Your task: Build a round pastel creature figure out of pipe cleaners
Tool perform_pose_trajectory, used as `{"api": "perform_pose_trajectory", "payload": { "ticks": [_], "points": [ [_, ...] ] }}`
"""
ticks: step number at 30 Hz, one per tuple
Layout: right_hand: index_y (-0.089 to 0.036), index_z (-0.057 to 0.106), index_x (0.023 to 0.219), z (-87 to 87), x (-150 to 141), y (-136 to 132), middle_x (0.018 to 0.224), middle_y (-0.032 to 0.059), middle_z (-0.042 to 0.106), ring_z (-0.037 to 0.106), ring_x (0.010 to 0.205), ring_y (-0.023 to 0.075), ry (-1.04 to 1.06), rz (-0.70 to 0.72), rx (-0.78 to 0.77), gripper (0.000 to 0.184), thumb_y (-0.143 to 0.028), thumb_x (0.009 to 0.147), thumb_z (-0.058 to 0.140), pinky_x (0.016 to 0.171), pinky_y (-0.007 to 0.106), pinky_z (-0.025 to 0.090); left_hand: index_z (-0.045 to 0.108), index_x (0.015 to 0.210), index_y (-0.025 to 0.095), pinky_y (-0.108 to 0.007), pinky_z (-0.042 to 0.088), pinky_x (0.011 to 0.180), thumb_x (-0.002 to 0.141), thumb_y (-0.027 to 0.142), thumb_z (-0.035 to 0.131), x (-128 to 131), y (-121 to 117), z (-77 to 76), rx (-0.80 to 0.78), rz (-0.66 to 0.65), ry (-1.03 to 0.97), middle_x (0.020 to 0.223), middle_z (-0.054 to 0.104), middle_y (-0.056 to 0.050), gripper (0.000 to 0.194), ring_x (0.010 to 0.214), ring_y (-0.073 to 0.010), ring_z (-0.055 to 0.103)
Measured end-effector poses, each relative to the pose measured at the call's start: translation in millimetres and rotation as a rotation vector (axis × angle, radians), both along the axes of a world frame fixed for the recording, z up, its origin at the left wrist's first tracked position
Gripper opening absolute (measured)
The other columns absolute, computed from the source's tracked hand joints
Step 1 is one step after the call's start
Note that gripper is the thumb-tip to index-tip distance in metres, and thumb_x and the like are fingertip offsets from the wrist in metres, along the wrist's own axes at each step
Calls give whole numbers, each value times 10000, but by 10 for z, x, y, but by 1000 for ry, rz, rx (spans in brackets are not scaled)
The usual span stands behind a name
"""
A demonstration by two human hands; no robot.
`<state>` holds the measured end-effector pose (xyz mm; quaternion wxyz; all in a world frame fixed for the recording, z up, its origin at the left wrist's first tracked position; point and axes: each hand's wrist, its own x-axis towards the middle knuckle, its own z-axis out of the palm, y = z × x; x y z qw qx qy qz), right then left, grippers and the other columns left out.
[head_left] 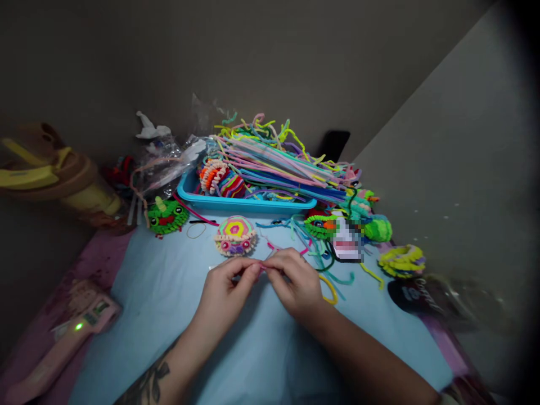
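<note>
Pink pipe cleaner [265,266] sits pinched between both hands just above the light blue bench [169,292], in front of the round woven pipe-cleaner piece [235,235]. The left hand [225,289] and right hand [295,281] each close fingertips on it, tips almost touching. Keeping the pinch points close together should give a tight, even twist; a grip farther apart would likely let the wire bow. Spare stems fill the blue tray [194,194] behind.

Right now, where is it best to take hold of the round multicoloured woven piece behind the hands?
Probably by its fluffy cream outer rim, pinched from above at the near edge. The round woven piece lies flat on the blue sheet, and the near side is open.
</note>
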<state>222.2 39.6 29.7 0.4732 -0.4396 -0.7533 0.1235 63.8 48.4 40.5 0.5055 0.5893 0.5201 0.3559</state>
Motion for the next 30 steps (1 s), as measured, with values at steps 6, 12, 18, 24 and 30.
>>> {"api": "perform_pose_trajectory", "payload": {
  "ticks": [6,12,18,24,30],
  "points": [
    [-211,605,934,-30,-7,-32,811,49,637,614,773,162,-32,2,22,158,-95,851,536,684,298,538,692,742,170,-215,443,564,798,344,600,5,-6,-5,-39,22,-58,669,666,-31,205,630,-154,589],
    [-203,598,877,13,-13,-33,767,43,619,595,759,160,32,17,-7,139,-79,839,548,679,294,529,662,744,144,-204,420,509,792,390,595,11,14,26,-162,-28,-178,610,594,-7,259,535,-111,517],
    [-209,611,853,34,-6,-21,750,33,613,594,743,159,46,30,-6,154,-81,837,527,670,296,525,641,778,125,-205,435,487,767,477,617,27,25,28,-346,-105,-377,633,588,-23,353,550,-112,523],
    [-197,635,873,62,-10,-34,755,44,614,600,719,153,69,66,11,151,-89,834,537,632,276,522,583,687,134,-187,396,462,771,483,616,32,14,22,-384,-114,-411,581,515,12,361,500,-80,453],
    [-197,643,879,98,-8,-36,748,41,618,603,702,148,84,86,-2,139,-101,828,557,606,266,522,555,665,145,-189,365,459,765,479,623,26,15,20,-358,-99,-416,548,470,34,356,479,-73,420]
  ]
}}
